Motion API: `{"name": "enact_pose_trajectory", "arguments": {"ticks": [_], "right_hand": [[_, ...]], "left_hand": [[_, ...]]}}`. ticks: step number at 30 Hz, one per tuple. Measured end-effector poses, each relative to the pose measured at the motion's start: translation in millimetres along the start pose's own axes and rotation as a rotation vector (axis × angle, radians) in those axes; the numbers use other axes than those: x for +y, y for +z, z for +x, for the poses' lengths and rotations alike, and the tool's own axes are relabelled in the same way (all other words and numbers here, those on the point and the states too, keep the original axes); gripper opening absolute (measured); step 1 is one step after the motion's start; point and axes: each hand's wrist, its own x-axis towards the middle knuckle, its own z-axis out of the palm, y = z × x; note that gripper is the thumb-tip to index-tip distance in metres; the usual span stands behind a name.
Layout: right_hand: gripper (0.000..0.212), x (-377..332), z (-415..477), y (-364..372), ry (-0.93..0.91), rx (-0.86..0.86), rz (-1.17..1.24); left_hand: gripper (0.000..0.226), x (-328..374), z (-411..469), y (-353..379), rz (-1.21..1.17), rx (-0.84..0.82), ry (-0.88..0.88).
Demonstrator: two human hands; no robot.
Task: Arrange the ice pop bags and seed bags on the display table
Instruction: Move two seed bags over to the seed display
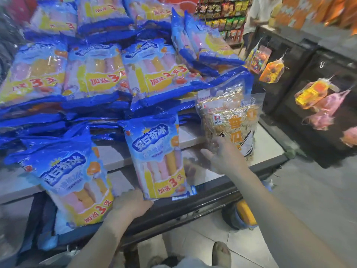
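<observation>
Blue ice pop bags with pink, white and yellow sticks are piled in rows [92, 74] over the display table [195, 136]. An upright ice pop bag [157, 157] leans at the table's front edge, and my left hand [131, 204] grips its lower left corner. A second ice pop bag [73, 182] hangs over the edge just left of that hand. A clear seed bag [231, 122] with orange lettering stands at the table's right end. My right hand [224, 155] presses against its lower front with fingers spread.
A black cabinet [301, 60] with hanging toy packets [272, 71] stands to the right. Snack shelves [222, 14] and a person [257, 16] are at the back. A yellow and blue object [244, 213] lies on the tiled floor under the table.
</observation>
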Motion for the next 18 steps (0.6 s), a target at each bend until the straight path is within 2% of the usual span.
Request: {"name": "enact_pose_trajectory", "arguments": {"ticks": [2,4,7,9,10,12,15,18], "right_hand": [[0.057,28,7,-19,0.049,0.051,0.053],[0.061,59,20,-35,0.091,0.129,0.124],[0.079,101,45,-57,0.117,0.257,0.200],[0.100,118,61,-66,0.118,0.274,0.216],[0.111,124,69,-70,0.129,0.260,0.235],[0.118,128,77,-77,0.154,0.168,0.309],[0.115,130,88,-74,0.145,0.034,0.452],[0.111,133,95,-69,0.181,-0.050,0.588]], "left_hand": [[0.053,26,-13,-19,0.012,-0.023,0.026],[0.052,60,-24,-39,-0.076,0.016,0.060],[0.038,118,-27,-65,-0.585,0.080,0.161],[0.040,150,-18,-78,-0.850,0.147,0.181],[0.044,166,-10,-83,-0.925,0.201,0.171],[0.050,194,4,-93,-1.022,0.309,0.142],[0.053,221,22,-107,-1.082,0.410,0.106],[0.047,233,41,-115,-1.161,0.417,0.064]]}}
